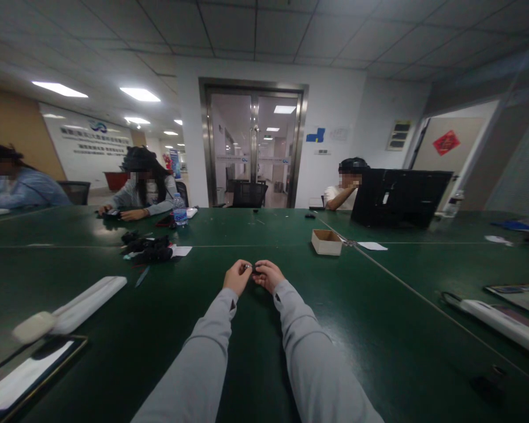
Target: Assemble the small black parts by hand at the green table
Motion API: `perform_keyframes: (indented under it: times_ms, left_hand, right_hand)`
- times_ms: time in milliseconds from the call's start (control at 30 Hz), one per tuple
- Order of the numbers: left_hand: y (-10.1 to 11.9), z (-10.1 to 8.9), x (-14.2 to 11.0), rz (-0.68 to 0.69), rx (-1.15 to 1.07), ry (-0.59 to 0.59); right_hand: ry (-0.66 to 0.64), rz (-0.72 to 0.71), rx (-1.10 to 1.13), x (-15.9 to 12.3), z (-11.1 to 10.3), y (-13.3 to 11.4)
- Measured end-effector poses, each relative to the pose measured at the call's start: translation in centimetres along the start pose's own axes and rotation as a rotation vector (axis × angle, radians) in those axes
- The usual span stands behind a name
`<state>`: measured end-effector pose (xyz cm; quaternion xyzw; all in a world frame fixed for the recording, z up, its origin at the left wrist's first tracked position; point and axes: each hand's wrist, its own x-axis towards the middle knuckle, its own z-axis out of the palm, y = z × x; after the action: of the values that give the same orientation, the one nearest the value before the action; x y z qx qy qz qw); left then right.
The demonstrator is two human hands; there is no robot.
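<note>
Both my hands meet above the middle of the green table (255, 229), with grey sleeves reaching to the wrists. My left hand (238, 277) is closed in a pinch on a small shiny metal piece (247, 267). Facing it, my right hand (268, 276) pinches a small dark piece (254, 270) between thumb and fingers. The two pieces are close together; whether they touch I cannot make out. Both are too small to name and partly hidden by the fingers.
An open cardboard box (327, 243) and a monitor (400, 197) stand to the right. Left are black items (150, 249), a pen (142, 276), a water bottle (180, 210), a white power strip (90, 302) and a phone (30, 376). Several people sit around the table.
</note>
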<state>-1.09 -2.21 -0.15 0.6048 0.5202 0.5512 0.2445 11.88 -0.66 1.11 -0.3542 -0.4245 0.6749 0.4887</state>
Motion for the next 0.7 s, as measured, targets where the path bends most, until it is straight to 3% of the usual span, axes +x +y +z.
perform_keyframes:
  times_ms: [433,700]
  left_hand:
    - [-0.59,0.18,0.37,-0.022,-0.029,-0.025]
    - [-0.37,0.05,0.09,-0.087,0.151,-0.092]
  right_hand:
    - [0.028,-0.002,0.016,-0.11,0.01,-0.14]
    - [0.018,-0.002,-0.003,-0.08,0.01,-0.13]
